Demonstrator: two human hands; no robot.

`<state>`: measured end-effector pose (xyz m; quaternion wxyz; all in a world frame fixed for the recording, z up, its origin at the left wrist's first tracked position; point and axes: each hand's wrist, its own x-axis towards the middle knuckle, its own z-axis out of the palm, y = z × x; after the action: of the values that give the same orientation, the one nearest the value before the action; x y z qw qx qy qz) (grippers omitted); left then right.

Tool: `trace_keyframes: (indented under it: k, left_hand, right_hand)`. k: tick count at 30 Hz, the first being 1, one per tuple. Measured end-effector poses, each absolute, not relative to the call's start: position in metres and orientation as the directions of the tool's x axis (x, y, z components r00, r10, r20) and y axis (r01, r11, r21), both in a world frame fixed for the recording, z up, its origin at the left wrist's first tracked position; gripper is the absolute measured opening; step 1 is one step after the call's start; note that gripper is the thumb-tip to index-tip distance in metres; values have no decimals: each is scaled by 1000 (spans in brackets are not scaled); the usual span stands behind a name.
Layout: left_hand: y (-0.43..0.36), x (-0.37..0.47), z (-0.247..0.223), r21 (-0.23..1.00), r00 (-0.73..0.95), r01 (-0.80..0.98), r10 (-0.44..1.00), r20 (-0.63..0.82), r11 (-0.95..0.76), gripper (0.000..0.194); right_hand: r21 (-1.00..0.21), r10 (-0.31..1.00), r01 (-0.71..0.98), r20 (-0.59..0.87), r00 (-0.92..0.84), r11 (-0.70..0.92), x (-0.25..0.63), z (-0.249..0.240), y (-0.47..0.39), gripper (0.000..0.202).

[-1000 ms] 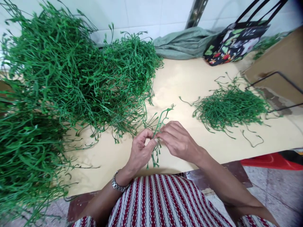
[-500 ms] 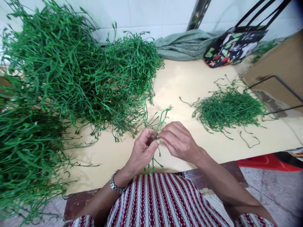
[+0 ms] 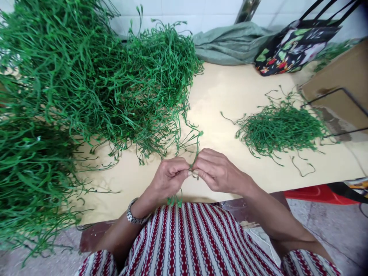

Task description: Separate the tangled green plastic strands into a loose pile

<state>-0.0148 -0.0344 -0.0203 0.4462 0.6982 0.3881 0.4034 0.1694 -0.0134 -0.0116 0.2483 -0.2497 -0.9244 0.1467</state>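
Close together over the table's front edge, both hands pinch a thin green stem [image 3: 197, 145] that looks like artificial foliage. My left hand [image 3: 171, 175], with a metal watch on its wrist, is closed on it, thumb against forefinger. On the other side my right hand [image 3: 215, 170] grips the same stem, fingertips almost touching the left ones. The stem's bent tip rises above the hands, while several green ends [image 3: 175, 200] hang below the left hand. Where the stem passes between the fingertips, the detail is hidden.
A big heap of green stems [image 3: 94, 84] covers the table's left side. To the right lies a smaller pile [image 3: 283, 128], near a cardboard box [image 3: 340, 82] and a black wire frame [image 3: 322, 97]. At the back are a grey-green cloth [image 3: 230, 44] and a flowered bag [image 3: 296, 48].
My left hand has closed further and turned, its fingers now curled on the stem. The stem's tip stands more upright between the hands. The whole view has shifted slightly.
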Motion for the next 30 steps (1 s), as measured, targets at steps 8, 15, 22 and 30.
trace_keyframes:
  k: [8,15,22,30]
  left_hand:
    - [-33,-24,-19,981,254,-191,967,17,32,1]
    - [-37,-5,-20,924,157,-344,980,-122,170,14]
    - [-40,2,-27,935,97,-351,995,-10,43,13]
    - [-39,2,-24,938,126,-343,992,1,43,17]
  right_hand:
    - [-802,676,218,283,-681,556,173,-11,-10,11]
    - [-999,902,-47,16,-431,-5,148,-24,-29,12]
    - [-940,924,-257,-120,-362,-223,141,-29,-35,16]
    - [-848,885,-339,-275,-377,-408,143,-34,-34,19]
